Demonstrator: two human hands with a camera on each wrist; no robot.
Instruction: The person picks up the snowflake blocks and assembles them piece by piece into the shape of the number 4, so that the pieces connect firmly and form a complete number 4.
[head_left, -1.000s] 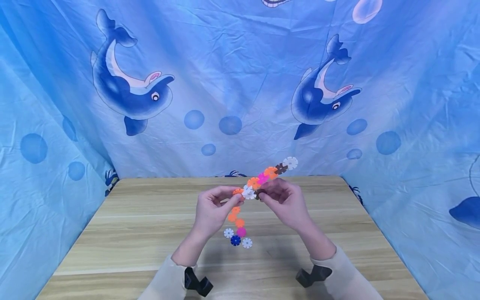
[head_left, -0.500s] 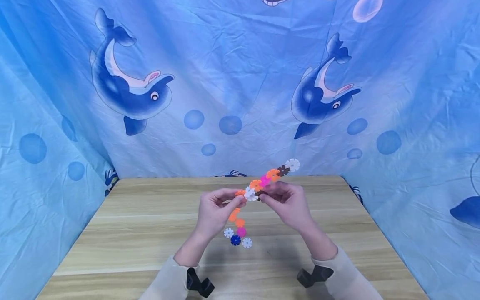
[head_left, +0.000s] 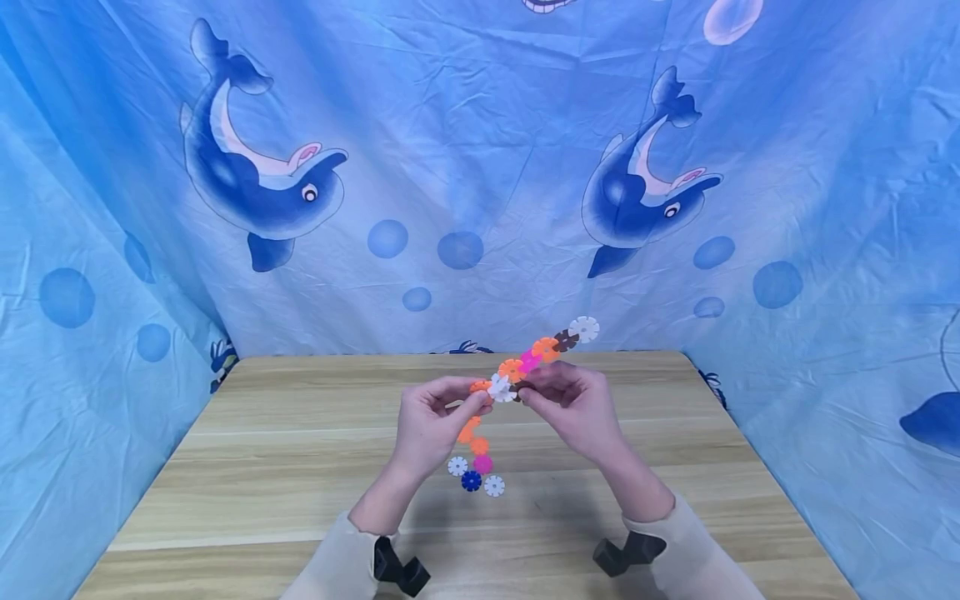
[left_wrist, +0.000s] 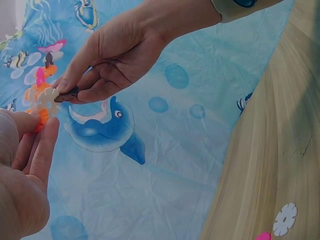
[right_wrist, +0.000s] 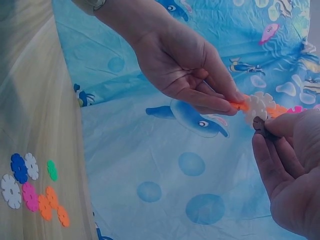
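Over the table, both hands hold a chain of notched plastic snowflake discs; its white, brown, orange and pink part (head_left: 529, 361) slants up to the far right. With thumb and fingers the left hand (head_left: 431, 423) pinches an orange disc (head_left: 480, 387) beside a white disc (head_left: 502, 388). On the other side, the right hand (head_left: 577, 412) pinches a brown disc (right_wrist: 258, 125) against that white disc. Fingertips cover much of the brown disc, and I cannot tell how deep it sits in the white one's notch.
Loose discs lie on the wooden table (head_left: 285, 467) below the hands: blue (head_left: 471, 481), pink (head_left: 483, 464), white (head_left: 494, 486) and several orange (right_wrist: 45, 207). The right wrist view also shows a green disc (right_wrist: 52, 170). A blue dolphin-print cloth (head_left: 480, 167) encloses the back and sides.
Both hands and the chain have shifted slightly to the right since the first frame. During the last half second they have stayed almost still, with the same grips.
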